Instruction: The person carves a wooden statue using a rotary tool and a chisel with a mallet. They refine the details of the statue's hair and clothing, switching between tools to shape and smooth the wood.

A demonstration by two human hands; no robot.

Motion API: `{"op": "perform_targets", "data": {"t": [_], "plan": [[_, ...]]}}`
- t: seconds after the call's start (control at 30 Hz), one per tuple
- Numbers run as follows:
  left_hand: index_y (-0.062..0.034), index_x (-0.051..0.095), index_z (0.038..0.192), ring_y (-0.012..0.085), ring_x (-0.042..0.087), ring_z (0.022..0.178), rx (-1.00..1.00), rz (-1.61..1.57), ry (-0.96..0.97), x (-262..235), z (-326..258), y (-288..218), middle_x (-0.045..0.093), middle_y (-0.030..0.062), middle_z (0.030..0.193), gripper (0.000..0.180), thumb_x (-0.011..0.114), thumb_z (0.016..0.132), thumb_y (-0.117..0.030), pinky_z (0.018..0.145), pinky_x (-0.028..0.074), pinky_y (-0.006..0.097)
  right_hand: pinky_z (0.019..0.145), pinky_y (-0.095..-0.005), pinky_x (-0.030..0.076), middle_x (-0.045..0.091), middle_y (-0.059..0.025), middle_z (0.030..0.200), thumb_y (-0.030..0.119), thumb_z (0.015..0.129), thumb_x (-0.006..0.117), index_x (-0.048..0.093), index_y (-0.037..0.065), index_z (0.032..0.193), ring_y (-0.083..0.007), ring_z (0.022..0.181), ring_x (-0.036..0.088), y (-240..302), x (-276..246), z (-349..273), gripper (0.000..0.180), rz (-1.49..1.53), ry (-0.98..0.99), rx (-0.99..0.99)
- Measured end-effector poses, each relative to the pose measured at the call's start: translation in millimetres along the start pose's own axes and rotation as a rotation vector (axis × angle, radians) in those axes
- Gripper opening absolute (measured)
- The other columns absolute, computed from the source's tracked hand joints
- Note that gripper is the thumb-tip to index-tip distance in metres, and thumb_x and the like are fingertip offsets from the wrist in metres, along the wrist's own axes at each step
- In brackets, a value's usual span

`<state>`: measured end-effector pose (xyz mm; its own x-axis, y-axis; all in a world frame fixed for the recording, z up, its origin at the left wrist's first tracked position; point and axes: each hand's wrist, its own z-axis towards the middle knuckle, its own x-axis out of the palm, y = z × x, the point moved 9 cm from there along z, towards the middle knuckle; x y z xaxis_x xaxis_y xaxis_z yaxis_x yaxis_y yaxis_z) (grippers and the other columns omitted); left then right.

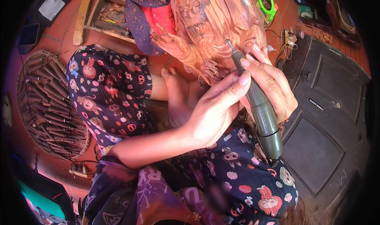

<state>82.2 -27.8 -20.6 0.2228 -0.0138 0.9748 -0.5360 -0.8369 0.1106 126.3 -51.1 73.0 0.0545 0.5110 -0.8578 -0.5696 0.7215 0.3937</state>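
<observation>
With left grip [215, 108] and right grip [280, 91] both closed on the rotary tool [263, 112], guide the bit [230, 44] lightly along the grooved wood carving [213, 25]

Hands [213, 116] holding rotary tool [263, 112], carved wood [217, 23]

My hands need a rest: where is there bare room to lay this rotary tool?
Mostly bare: the dark panel right of your right hand, and red floor between the curved wooden bar and the round basket. Crowded: the basket, full of handled tools, and around the wood carving.
</observation>
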Motion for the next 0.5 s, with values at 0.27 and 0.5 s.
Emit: {"op": "perform_targets", "data": {"t": [0.27, 0.5], "plan": [[-0.0001, 0.035, 0.141, 0.0176, 0.036, 0.132, 0.012, 0.000, 0.021, 1.2, 2.4, -2.9, 0.040, 0.0086, 0.142, 0.048, 0.038, 0.103, -0.030, 0.111, 0.026, 0.035, 0.087, -0.0421, 0.057, 0.069, -0.0157, 0.082, 0.014, 0.071, 0.077, 0.071, -0.005, 0.091, -0.0266, 0.082, 0.070, 2.8, 0.3, 5.6, 0.029, 0.008, -0.009, -0.010], [0.0014, 0.034, 0.141, 0.0173, 0.035, 0.133, 0.017, -0.028, 0.002, -0.4, -1.3, -0.1, 0.040, 0.0083, 0.141, 0.047, 0.037, 0.104, -0.027, 0.111, 0.025, 0.034, 0.092, -0.0438, 0.052, 0.070, -0.0152, 0.084, 0.013, 0.071, 0.077, 0.072, -0.003, 0.094, -0.0309, 0.093, 0.070, 1.0, 2.0, -2.3, 0.029, -0.002, 0.033, 0.028]]}}
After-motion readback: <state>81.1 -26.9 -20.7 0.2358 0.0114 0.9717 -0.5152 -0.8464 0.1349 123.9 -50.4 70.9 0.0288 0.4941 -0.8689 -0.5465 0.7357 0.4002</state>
